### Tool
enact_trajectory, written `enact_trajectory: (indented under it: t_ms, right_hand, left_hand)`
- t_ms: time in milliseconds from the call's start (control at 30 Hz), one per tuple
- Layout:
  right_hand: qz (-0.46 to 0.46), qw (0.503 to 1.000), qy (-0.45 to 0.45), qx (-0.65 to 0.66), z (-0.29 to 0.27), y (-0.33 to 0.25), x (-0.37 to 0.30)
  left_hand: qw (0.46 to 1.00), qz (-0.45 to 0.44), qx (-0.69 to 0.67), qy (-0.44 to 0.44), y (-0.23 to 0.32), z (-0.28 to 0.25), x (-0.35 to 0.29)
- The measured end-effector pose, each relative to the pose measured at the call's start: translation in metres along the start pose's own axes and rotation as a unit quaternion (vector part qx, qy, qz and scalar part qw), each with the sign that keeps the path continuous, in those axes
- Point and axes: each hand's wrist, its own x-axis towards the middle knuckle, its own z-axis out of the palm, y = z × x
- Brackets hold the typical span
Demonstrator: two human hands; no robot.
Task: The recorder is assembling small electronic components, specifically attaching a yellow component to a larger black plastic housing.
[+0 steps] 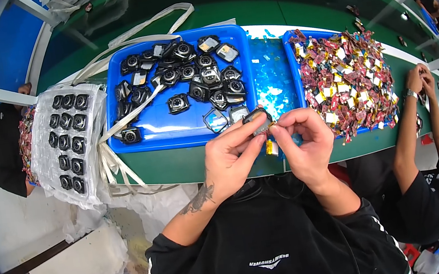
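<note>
My left hand (228, 161) is closed on a small black watch case (258, 122), its fingers along the rim and its thumb below. Against the case's right edge, the thumb and forefinger of my right hand (308, 140) pinch together. What lies between those fingertips is too small to make out. A small yellow and silver battery (271, 147) hangs just under the case, between both hands. Behind my left hand, a blue tray (145, 126) holds many black watch cases (186, 73), some with round sensor backs showing.
Right of my hands, a second blue tray (293, 70) is heaped with red circuit boards and batteries (344, 83). Blue film scraps (271, 82) lie between the trays. At left are a plastic-wrapped sheet of watch cases (68, 141) and white straps (123, 170). Co-workers (431, 186) sit nearby.
</note>
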Motion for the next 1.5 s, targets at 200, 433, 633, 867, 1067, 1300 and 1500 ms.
enact_trajectory:
  t_ms: [200, 433, 633, 867, 1067, 1300, 1500]
  right_hand:
    - [-0.02, 0.999, 0.038, 0.02, 0.009, 0.001, -0.003]
    - [-0.016, 0.999, 0.02, -0.023, 0.005, 0.001, -0.003]
    - [-0.028, 0.996, -0.016, -0.088, 0.002, -0.003, 0.003]
    - [-0.034, 0.991, -0.02, -0.127, 0.003, -0.006, 0.008]
    - [-0.005, 0.991, -0.078, -0.106, 0.004, -0.005, 0.011]
    - [0.126, 0.978, -0.164, 0.019, -0.007, -0.014, 0.049]
    - [0.116, 0.969, -0.11, -0.187, -0.02, 0.057, 0.248]
  left_hand:
    - [1.0, 0.005, -0.001, 0.0, -0.001, 0.003, -0.001]
    - [0.999, -0.004, -0.032, 0.001, -0.005, 0.002, -0.001]
    - [1.0, 0.011, -0.027, 0.0, -0.002, 0.003, -0.001]
    - [0.998, -0.003, -0.044, 0.036, 0.001, 0.009, 0.001]
    - [0.996, 0.011, -0.056, 0.066, -0.002, 0.013, 0.0]
    - [0.99, 0.074, 0.065, 0.098, 0.03, 0.001, -0.006]
    - [0.861, 0.496, 0.112, 0.012, 0.157, -0.008, -0.057]
